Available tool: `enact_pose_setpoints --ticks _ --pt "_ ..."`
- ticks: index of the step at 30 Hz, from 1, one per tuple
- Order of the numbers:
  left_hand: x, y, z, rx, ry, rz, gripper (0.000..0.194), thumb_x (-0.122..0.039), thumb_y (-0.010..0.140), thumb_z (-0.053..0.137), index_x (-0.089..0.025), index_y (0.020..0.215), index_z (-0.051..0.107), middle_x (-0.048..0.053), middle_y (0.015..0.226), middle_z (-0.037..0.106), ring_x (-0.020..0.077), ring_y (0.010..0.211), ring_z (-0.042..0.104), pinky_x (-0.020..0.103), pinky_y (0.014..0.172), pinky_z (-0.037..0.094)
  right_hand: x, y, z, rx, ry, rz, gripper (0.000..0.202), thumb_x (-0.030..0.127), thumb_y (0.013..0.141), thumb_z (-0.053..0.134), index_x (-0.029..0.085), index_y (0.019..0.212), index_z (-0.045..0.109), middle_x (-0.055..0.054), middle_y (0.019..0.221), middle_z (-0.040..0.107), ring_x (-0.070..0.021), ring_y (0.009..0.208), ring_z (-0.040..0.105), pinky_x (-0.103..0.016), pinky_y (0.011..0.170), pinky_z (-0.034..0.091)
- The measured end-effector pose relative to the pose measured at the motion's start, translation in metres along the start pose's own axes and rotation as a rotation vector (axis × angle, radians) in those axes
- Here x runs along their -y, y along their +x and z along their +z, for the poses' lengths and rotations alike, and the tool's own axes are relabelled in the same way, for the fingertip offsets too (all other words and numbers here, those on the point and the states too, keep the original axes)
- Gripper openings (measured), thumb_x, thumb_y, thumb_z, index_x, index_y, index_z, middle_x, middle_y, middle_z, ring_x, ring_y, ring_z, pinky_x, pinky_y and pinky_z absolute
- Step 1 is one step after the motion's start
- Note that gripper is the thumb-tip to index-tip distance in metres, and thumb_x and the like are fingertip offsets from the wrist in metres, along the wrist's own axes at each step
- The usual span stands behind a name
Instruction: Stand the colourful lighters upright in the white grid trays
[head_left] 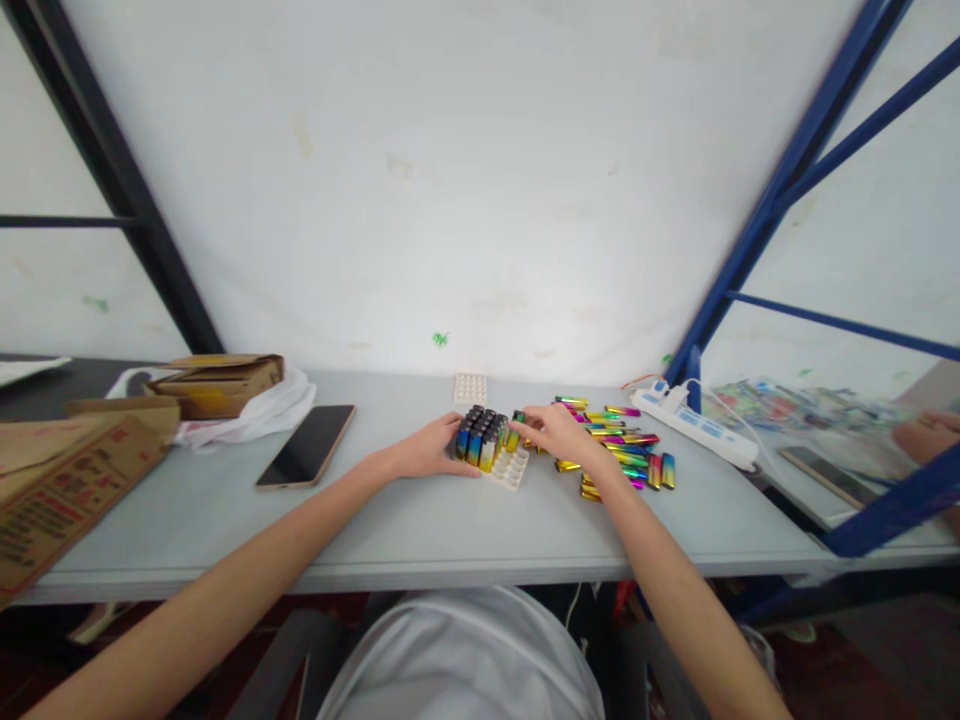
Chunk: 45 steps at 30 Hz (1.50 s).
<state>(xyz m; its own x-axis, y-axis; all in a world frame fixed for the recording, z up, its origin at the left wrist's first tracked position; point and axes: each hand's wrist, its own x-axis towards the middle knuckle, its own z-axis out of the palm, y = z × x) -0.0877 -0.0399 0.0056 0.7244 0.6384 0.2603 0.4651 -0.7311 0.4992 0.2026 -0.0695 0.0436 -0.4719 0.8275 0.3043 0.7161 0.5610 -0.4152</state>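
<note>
Upright lighters (480, 440) with dark tops and shiny blue-to-yellow bodies stand packed together in a white gridded tray (511, 470). The tray's right part has bare sockets. My left hand (431, 448) curls around the left side of the tray and its lighters, thumb along the front and fingers behind. Over the right part of the tray, my right hand (553, 430) pinches a yellow-green lighter (514, 437) upright beside the packed ones. Loose metallic lighters (626, 455) in several colours lie in a heap just right of that hand.
Behind the tray lies a second white gridded piece (470, 388). A phone (307, 447) rests to the left, near cardboard boxes (232, 385) and a white plastic bag (289, 405). At right are a power strip (697, 425) and a blue metal frame (772, 200); another person's hand (926, 440) shows beyond.
</note>
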Motion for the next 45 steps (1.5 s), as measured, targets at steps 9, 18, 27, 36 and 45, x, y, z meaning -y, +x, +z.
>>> enact_pose_setpoints --ticks 9,18,27,36,45 --pt "-0.003 -0.001 -0.002 -0.005 0.011 0.005 0.073 -0.063 0.078 0.084 -0.021 0.134 0.066 0.011 0.135 0.064 0.0334 0.124 0.062 0.044 0.116 0.046 0.001 0.000 0.000 0.142 0.010 -0.054 0.019 0.034 0.093 0.072 0.016 0.088 0.075 -0.006 0.083 0.077 -0.0200 0.072 0.068 -0.028 0.068 0.045" --pt "-0.004 -0.001 -0.003 0.016 0.027 0.004 0.073 -0.066 0.079 0.082 -0.020 0.133 0.067 0.012 0.139 0.062 0.0339 0.129 0.059 0.044 0.119 0.042 -0.046 -0.016 -0.037 -0.043 -0.013 0.046 0.025 0.034 0.098 0.063 0.018 0.108 0.080 -0.011 0.112 0.079 -0.0261 0.101 0.072 -0.036 0.093 0.052" --pt "-0.004 -0.001 -0.002 0.005 0.009 -0.008 0.073 -0.067 0.077 0.083 -0.020 0.130 0.069 0.013 0.141 0.062 0.0351 0.130 0.059 0.047 0.120 0.042 -0.057 -0.009 -0.016 0.229 -0.030 0.046 0.014 0.028 0.090 0.072 0.018 0.098 0.078 -0.010 0.102 0.078 -0.0240 0.092 0.070 -0.033 0.085 0.050" --pt "-0.005 -0.001 -0.003 0.005 0.007 -0.001 0.071 -0.065 0.078 0.083 -0.021 0.131 0.069 0.012 0.142 0.062 0.0349 0.133 0.058 0.045 0.121 0.041 -0.038 -0.005 -0.020 -0.211 0.121 0.125 0.035 0.051 0.100 0.055 0.021 0.108 0.071 0.000 0.071 0.066 -0.0171 0.063 0.054 -0.028 0.064 0.040" --pt "-0.006 -0.001 -0.004 0.019 0.007 0.011 0.071 -0.064 0.080 0.082 -0.021 0.134 0.066 0.012 0.144 0.060 0.0340 0.134 0.057 0.046 0.122 0.040 -0.024 0.010 0.003 -0.335 0.751 0.207 0.053 0.072 0.084 0.066 0.020 0.086 0.063 0.002 0.071 0.056 -0.0140 0.064 0.052 -0.026 0.060 0.043"
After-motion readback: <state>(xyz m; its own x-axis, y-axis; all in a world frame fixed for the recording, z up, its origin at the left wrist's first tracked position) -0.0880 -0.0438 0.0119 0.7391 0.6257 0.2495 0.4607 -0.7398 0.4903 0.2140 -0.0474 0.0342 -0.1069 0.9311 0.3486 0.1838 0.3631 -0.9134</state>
